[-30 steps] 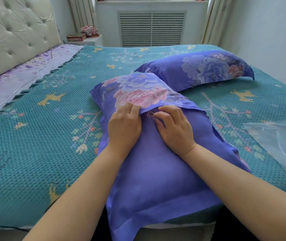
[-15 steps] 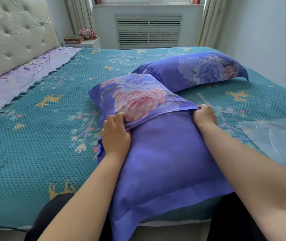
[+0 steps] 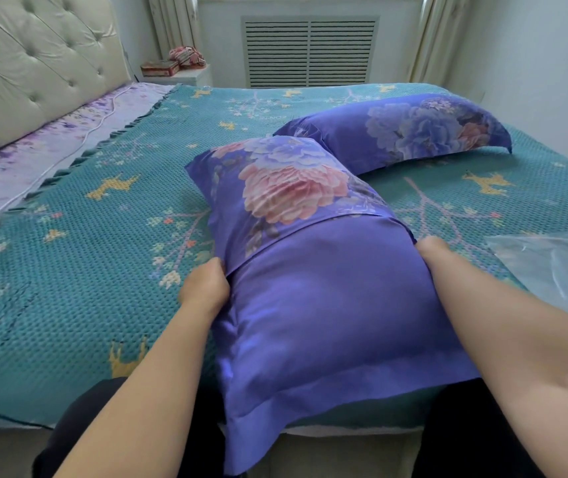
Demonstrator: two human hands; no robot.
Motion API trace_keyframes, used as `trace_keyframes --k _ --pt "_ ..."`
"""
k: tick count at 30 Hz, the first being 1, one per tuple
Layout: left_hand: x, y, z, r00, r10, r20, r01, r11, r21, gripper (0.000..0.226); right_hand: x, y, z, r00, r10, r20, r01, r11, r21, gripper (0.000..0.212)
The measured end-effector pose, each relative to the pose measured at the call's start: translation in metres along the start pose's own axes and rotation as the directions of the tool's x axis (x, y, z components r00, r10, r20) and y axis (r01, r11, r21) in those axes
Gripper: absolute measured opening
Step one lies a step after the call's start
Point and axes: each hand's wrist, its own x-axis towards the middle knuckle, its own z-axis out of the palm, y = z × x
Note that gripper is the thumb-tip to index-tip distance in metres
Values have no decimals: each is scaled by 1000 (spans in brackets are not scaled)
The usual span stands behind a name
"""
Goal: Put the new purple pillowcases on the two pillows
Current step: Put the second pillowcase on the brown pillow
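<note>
Both hands, left hand [image 3: 205, 288] and right hand [image 3: 431, 248], are now shifted from the middle to the near pillow's [image 3: 327, 288] sides at frame centre; their fingers are tucked under the floral flap [image 3: 286, 194], grip unclear, so closure is judged nearly finished.

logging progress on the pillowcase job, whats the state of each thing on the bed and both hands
near pillow: in purple case, floral flap folded over
far pillow: fully cased, lying flat
left hand: fingers tucked at the near pillow's left side
right hand: fingers tucked at its right side
plastic bag: lying flat on the bedspread
</note>
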Motion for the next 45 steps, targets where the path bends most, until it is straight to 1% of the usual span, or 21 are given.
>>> trace_keyframes --k 3,5,7,9,10,12,14,15,16,18,19,21,25,26,28,31,34,36,39,42,45 --pt "4 -11 2 989 34 144 -46 995 86 23 -8 -10 -7 988 -110 -106 117 991 67 28" --pt "8 -13 -1 967 135 214 -145 989 34 22 -17 -18 -15 981 -187 -53 195 946 259 15" --pt "14 -14 -12 930 197 310 -195 980 -37 31 -25 -22 -25 966 -224 126 113 811 574 25" --pt "15 -16 -28 914 193 358 -178 981 -75 35 -30 -23 -37 966 -207 155 11 635 772 34" --pt "14 -15 -37 931 185 314 -163 982 -95 32 -32 -26 -43 983 -173 66 46 576 816 39" --pt "11 -5 -49 988 150 -42 -156 964 -216 39 -36 -39 -55 970 -109 -216 240 550 800 41" --pt "3 19 -56 867 145 -476 -348 860 -373 34 -53 -65 -60 903 -247 -351 429 558 710 36" --pt "1 32 -53 806 185 -563 -451 807 -380 30 -63 -80 -58 863 -380 -333 503 580 641 34" --pt "2 44 -45 803 258 -537 -505 774 -382 32 -71 -93 -54 819 -512 -258 561 620 549 34" --pt "5 61 -25 885 365 -288 -457 798 -393 63 -78 -107 -40 764 -644 -35 620 718 317 52" --pt "8 65 -16 920 356 -162 -392 842 -372 73 -74 -106 -33 778 -624 70 600 772 211 67" --pt "13 66 -4 951 308 -14 -294 891 -347 69 -60 -88 -26 844 -495 208 477 869 132 91" --pt "9 66 -3 976 190 109 -128 897 -423 73 -24 -44 -19 845 -268 463 102 930 353 122" --pt "10 65 0 977 173 126 -98 884 -457 76 -24 -41 -17 828 -260 497 47 915 400 115" --pt "10 64 0 984 153 91 -74 818 -570 82 -47 -47 -19 840 -299 452 82 895 439 82" --pt "11 63 -13 994 112 10 -65 650 -758 86 -63 -62 -23 926 -304 224 182 880 440 52" --pt "11 59 -22 996 89 -28 -70 511 -857 99 -79 -99 -51 910 -415 17 348 785 513 31" --pt "8 65 -24 992 120 -31 -79 421 -903 85 -91 -135 -78 825 -529 -198 560 724 402 22" --pt "1 81 -28 967 254 15 -75 341 -937 56 -124 -196 -109 571 -712 -409 762 645 -60 27" --pt "2 93 -36 957 289 19 -72 300 -951 55 -148 -238 -112 307 -840 -448 672 525 -523 29" --pt "12 95 -36 976 215 21 -38 268 -963 58 -142 -249 -83 143 -886 -441 635 424 -646 32"
